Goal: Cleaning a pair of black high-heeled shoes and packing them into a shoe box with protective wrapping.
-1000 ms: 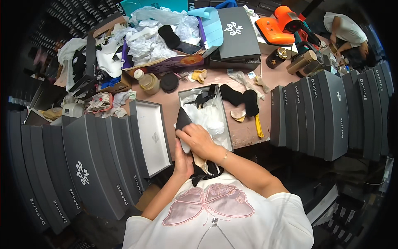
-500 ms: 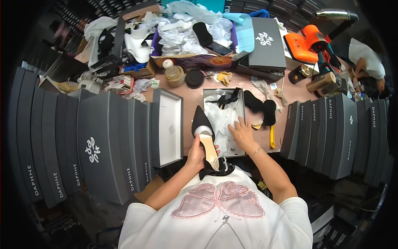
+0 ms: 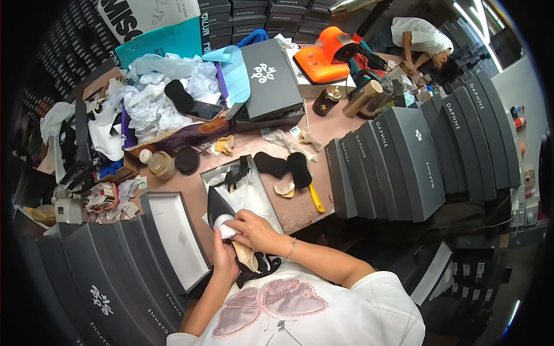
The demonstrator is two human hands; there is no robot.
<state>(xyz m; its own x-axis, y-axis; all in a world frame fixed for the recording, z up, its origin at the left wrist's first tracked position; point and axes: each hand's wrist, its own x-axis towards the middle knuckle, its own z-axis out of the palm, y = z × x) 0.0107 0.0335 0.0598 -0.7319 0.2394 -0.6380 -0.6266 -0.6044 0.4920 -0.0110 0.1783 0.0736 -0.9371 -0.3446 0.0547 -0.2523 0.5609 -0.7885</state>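
My left hand (image 3: 225, 258) is closed around a black pointed-toe shoe (image 3: 218, 202) with a beige insole and a beaded strap. A white wad (image 3: 224, 225) shows in the shoe's toe opening. My right hand (image 3: 259, 232) has its fingers bent on that wad, pinching at it; its fingertips are partly hidden. Under and beyond the hands lies an open grey shoebox (image 3: 267, 193) with white tissue inside. Black straps (image 3: 235, 174) lie at the box's far end. To its left stands a box lid (image 3: 173, 242), white inside.
Black pads (image 3: 298, 169) and a yellow-handled tool (image 3: 315, 198) lie right of the shoebox. Grey shoeboxes (image 3: 412, 164) stand in rows on both sides. Farther back are a carton of crumpled plastic (image 3: 150, 104), a jar (image 3: 161, 165) and an orange device (image 3: 317, 63). Another person (image 3: 424, 37) bends at the far right.
My right hand has left the tissue in the shoebox and come to the wad in the shoe. My left hand still holds the shoe. The whole view has turned toward the right.
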